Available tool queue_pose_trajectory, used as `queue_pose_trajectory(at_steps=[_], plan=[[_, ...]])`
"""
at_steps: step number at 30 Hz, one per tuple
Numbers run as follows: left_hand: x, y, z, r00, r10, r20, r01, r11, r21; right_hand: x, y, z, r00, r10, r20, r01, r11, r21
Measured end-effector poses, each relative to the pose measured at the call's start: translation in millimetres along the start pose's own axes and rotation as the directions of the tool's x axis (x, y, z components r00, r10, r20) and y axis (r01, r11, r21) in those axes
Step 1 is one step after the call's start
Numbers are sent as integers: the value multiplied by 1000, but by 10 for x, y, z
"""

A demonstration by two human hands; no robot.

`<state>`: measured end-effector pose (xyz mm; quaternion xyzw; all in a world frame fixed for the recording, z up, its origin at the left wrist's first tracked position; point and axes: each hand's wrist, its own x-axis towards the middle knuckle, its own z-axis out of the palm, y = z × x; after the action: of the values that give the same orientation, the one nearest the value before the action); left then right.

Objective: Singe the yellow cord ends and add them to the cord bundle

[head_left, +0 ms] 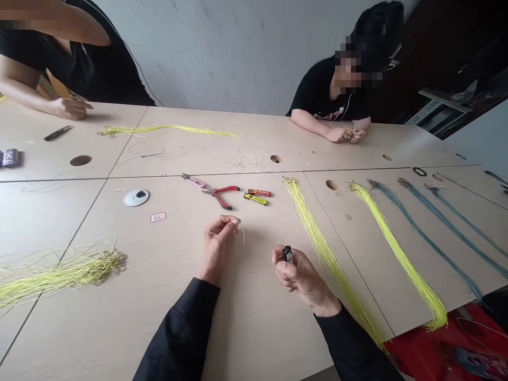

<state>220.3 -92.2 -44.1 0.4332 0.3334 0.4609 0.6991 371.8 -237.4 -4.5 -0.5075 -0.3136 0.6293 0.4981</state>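
Observation:
My left hand [221,235] pinches a thin pale cord [244,235], whose short end hangs down from the fingertips. Another length of it runs left toward a bundle of yellow cords [93,269] with small metal pieces at its end. In my right hand [296,272] is a small black lighter [287,254], held upright with fingers wrapped round it. The two hands are apart above the table. Just beyond them lie red-handled pliers [220,194], pink-handled snips [194,181], a red packet [260,192] and a yellow packet [255,199].
More yellow cord bundles [317,233] [391,238] and blue-grey bundles [428,230] stretch across the table's right side. A round white disc [136,198] and a small label [157,217] lie at left. Two people sit opposite, their hands [71,108] [347,135] on the table.

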Motion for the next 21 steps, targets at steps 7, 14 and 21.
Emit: queue_pose_trajectory(at_steps=[7,14,21], plan=[[-85,23,59,962,-85,258,65,994,83,143,107,314,980,-47,-193,53,998,26],[-14,7,-19,997,-32,66,32,999,9,-475,215,185,969,29,-246,-33,999,-9],[58,43,35,1000,-5,26,1,989,151,-1724,639,-302,757,186,-627,-196,979,54]])
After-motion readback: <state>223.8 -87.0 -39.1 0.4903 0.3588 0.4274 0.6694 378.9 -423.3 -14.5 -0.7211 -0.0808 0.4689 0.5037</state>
